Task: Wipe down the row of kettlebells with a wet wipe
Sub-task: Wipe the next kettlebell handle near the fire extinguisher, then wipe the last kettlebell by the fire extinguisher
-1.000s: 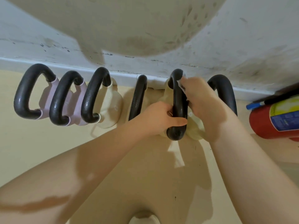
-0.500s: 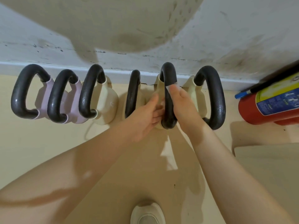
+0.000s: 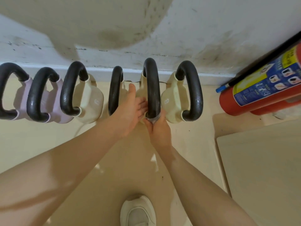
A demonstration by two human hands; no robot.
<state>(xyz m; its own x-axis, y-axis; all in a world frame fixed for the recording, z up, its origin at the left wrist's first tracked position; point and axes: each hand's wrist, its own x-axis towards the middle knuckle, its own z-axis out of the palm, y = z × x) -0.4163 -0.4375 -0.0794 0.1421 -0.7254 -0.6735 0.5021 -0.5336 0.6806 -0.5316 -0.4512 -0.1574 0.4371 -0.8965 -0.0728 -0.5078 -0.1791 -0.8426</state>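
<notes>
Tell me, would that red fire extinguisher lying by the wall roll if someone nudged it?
Probably. The fire extinguisher lies on its side on the floor, and its round body looks free to roll. It likely feels heavy for its size, and its glossy surface may be slippery to grip.

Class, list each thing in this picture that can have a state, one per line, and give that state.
Left hand: open, fingers straight against the cream kettlebell.
Right hand: pinching the wet wipe at the near end of that kettlebell's black handle.
Wet wipe: bunched, pressed to the handle.
Kettlebells: six in a row along the wall, standing.
Fire extinguisher: lying on the floor.
</notes>
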